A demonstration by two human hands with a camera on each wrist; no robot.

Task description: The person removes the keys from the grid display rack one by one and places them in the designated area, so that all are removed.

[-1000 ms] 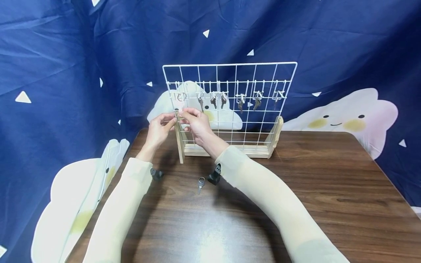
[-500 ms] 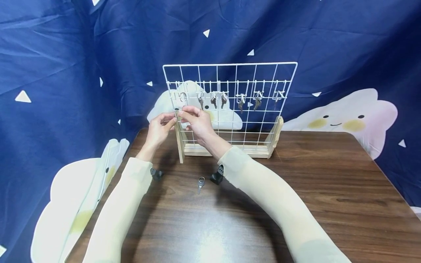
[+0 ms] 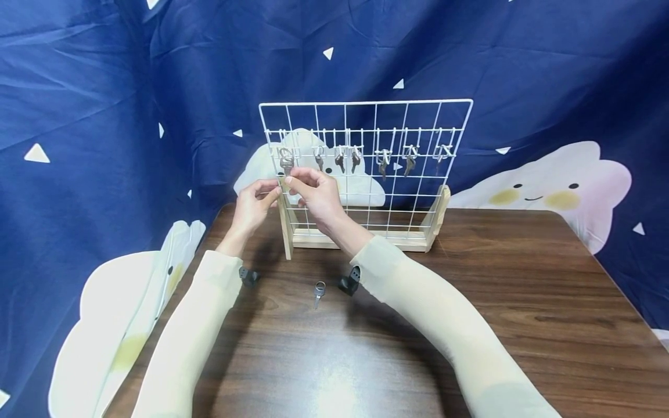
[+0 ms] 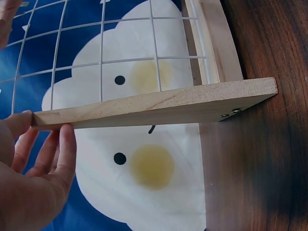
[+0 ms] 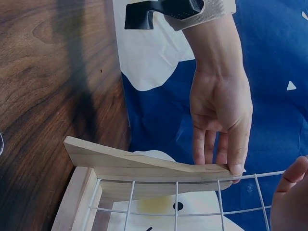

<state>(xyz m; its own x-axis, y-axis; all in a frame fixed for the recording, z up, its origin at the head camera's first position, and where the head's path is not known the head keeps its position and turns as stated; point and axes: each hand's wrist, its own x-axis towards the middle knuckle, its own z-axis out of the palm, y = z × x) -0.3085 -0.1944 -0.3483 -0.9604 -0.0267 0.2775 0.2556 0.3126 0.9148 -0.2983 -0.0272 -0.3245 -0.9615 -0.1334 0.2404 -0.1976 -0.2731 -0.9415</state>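
Key [image 3: 287,163] appears to hang left of centre in the head view, at the left end of the white wire grid [image 3: 376,102]; it should be light, stiff, slick and hardly fragile, best pinched at its flat head. Just below it, the right hand [image 3: 317,194] has thumb and fingers bent close together, though whether they pinch its tip cannot be told. Further left, the left hand [image 3: 252,203] grips the wooden upright [image 4: 154,102] by its end, fingers closed on it. Lower down, a second key [image 3: 319,292] lies on the surface [image 3: 418,348].
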